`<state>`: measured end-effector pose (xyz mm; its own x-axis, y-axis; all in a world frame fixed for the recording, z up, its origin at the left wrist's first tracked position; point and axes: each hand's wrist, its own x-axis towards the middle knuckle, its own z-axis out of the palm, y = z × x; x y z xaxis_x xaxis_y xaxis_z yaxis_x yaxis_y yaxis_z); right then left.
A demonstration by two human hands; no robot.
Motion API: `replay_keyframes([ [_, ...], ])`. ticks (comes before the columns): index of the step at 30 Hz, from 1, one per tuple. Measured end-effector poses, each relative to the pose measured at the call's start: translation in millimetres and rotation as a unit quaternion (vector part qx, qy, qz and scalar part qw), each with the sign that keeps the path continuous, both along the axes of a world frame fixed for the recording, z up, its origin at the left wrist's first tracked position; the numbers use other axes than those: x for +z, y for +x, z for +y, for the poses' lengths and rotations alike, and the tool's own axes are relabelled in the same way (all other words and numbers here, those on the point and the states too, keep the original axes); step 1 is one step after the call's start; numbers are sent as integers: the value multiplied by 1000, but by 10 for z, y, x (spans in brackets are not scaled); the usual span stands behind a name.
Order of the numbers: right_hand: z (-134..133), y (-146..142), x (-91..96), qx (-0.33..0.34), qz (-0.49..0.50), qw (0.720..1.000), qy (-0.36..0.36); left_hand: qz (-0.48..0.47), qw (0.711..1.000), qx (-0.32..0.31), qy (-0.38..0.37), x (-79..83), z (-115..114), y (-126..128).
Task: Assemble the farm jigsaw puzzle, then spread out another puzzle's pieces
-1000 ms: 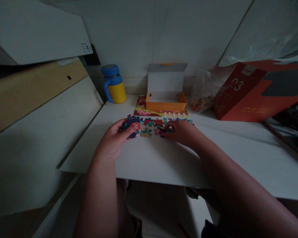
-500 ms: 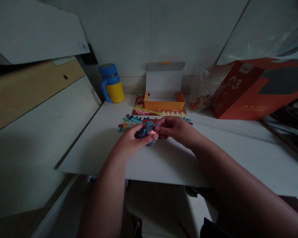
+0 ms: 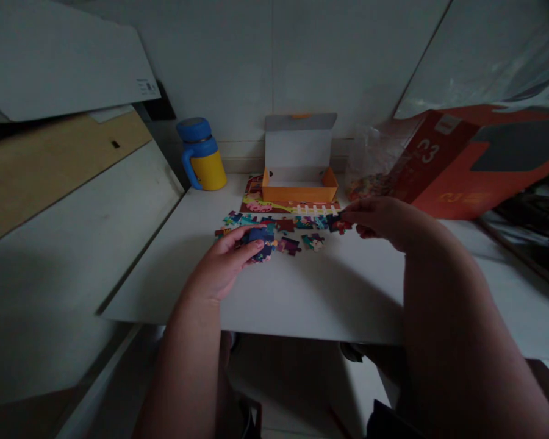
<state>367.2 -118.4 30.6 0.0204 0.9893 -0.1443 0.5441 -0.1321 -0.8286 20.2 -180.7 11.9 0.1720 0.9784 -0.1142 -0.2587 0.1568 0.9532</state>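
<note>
My left hand [image 3: 229, 259] is closed on a small stack of dark blue jigsaw puzzle pieces [image 3: 264, 236], thumb on top, just above the table. Out to the right, my right hand [image 3: 379, 221] pinches a dark puzzle piece with a red part [image 3: 340, 225] at the right end of the laid-out pieces. Several colourful pieces lie in a rough row behind the hands, among them a brown-red piece [image 3: 285, 225]. Nearer to me are a purple piece [image 3: 289, 246] and a teal and white piece [image 3: 313, 242]. My left hand hides part of the row.
An open orange box [image 3: 301, 194] stands on a printed picture sheet [image 3: 256, 205] by the wall. A blue and yellow mug [image 3: 205, 161] is back left. At right are a clear bag of pieces [image 3: 370, 177] and a large orange-red box [image 3: 439, 171]. White boards lean at left.
My right hand has moved away from the left one, to the right, with a puzzle piece in its fingers. The left hand keeps its stack and has shifted slightly left.
</note>
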Motion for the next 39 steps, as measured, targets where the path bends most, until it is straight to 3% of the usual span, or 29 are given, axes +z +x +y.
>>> replay_keyframes([
  [3,6,129,-47,20,-60,994,-92,-9,1000,25,-10,-16,18,1],
  [8,59,44,-176,22,-105,989,-103,-2,999,37,-14,-15,25,22],
  [14,62,-97,-235,116,-114,977,-140,9,1000,21,-3,-6,21,45],
  [16,42,-147,-189,104,-174,971,-126,14,1000,25,-1,-8,22,48],
  [19,-18,-294,-91,50,-217,974,-32,39,998,37,12,-21,24,60],
  [22,-131,-553,-3,86,-71,992,63,90,995,38,33,-44,27,98],
  [25,-250,-825,36,185,97,977,43,137,989,23,49,-67,23,151],
  [29,-304,-992,-19,236,155,959,13,149,987,-19,57,-99,6,189],
  [36,-254,-883,-9,174,184,967,-30,168,983,-43,53,-113,6,135],
  [39,-179,-616,79,74,191,979,6,162,985,-33,57,-84,16,102],
])
